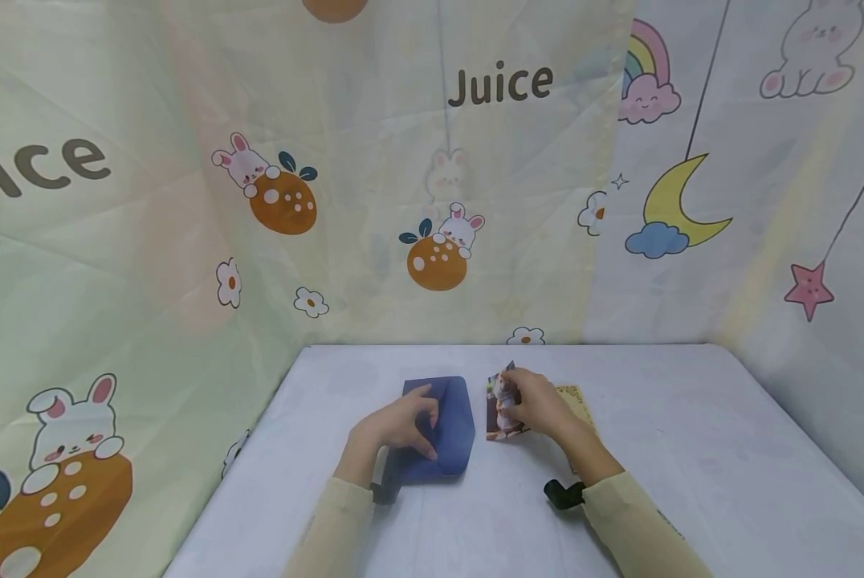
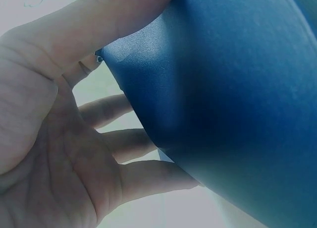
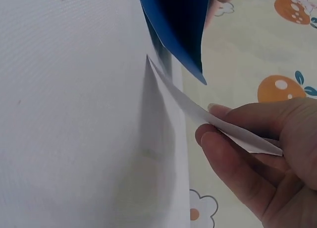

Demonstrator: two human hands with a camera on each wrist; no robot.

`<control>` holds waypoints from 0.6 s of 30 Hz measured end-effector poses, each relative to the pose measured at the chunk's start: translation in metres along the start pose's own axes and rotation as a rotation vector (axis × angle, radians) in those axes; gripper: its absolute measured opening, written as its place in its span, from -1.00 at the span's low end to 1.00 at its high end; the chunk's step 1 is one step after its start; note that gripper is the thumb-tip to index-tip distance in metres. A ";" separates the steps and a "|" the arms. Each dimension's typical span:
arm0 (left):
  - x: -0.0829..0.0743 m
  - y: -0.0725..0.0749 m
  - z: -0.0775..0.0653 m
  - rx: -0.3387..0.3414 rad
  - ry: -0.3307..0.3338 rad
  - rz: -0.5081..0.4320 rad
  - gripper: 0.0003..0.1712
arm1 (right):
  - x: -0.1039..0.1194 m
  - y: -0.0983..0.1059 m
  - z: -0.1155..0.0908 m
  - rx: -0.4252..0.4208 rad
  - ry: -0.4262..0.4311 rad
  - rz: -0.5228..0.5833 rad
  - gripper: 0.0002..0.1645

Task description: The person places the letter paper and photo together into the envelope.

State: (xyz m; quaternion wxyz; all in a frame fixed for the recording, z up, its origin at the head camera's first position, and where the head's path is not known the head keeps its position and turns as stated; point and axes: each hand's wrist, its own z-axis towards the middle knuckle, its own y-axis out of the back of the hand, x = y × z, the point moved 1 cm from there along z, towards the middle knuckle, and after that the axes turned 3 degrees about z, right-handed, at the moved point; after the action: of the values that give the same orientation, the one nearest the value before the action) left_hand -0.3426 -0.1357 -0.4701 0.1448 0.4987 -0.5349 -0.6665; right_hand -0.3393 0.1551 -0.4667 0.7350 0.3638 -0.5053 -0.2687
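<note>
A dark blue envelope (image 1: 455, 437) is held by my left hand (image 1: 401, 421). In the left wrist view the thumb (image 2: 114, 15) lies over the envelope's near face and the other fingers (image 2: 126, 143) reach behind its edge. My right hand (image 1: 544, 405) pinches a picture card (image 1: 497, 416) printed with a small furry animal. Seen from the right wrist, the card's pale edge (image 3: 185, 104) runs between thumb and fingers, bowed slightly. One pointed corner of it sits low, close to the white tabletop. The blue envelope (image 3: 181, 27) hangs just beyond, its flap spread toward the card.
A gold patterned card (image 1: 573, 397) lies on the white table (image 1: 663, 417), partly hidden under my right forearm. A black wrist device (image 1: 564, 494) hangs below the right sleeve. Printed fabric walls (image 1: 374, 160) rise at the back and on both sides.
</note>
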 end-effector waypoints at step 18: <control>-0.002 0.000 -0.001 -0.001 0.016 -0.009 -0.47 | 0.003 0.003 0.003 -0.064 0.032 0.067 0.06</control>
State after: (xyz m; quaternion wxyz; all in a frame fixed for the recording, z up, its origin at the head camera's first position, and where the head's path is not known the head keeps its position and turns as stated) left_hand -0.3411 -0.1348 -0.4694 0.1465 0.5062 -0.5311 -0.6635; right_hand -0.3404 0.1535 -0.4619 0.7628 0.3273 -0.4964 -0.2540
